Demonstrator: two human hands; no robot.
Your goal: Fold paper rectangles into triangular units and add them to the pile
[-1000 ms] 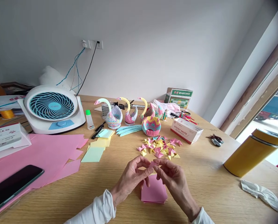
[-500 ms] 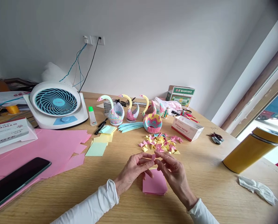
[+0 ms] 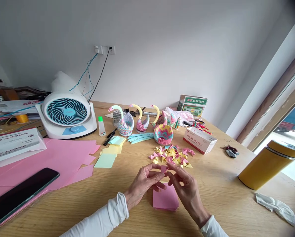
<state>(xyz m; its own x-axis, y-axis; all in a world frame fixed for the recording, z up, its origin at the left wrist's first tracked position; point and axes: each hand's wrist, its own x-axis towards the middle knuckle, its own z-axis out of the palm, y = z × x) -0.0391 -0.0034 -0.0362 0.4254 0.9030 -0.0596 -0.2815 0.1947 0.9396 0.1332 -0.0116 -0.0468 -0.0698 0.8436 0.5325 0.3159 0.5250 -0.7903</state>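
Observation:
My left hand (image 3: 143, 184) and my right hand (image 3: 185, 189) meet above the wooden table (image 3: 223, 184), both pinching a small folded pink paper piece (image 3: 163, 169) between fingertips. Just below them lies a stack of pink square paper (image 3: 165, 200). Beyond my hands sits a heap of small folded pink and yellow triangles (image 3: 170, 155). Further back stand three paper swans (image 3: 126, 121) and a round woven paper base (image 3: 163, 133).
A white-and-blue desk fan (image 3: 67, 113), a glue bottle (image 3: 102, 126), pens and pastel notes (image 3: 109, 154) sit at the left rear. Large pink sheets (image 3: 53, 161) and a phone (image 3: 18, 194) lie left. A sticky-note box (image 3: 199, 140), a yellow canister (image 3: 269, 164) and crumpled tissue (image 3: 276, 204) are right.
The view shifted slightly, so the table items sit further right and lower. My fingers have kept working the pink piece, now folded smaller and held upright between both hands.

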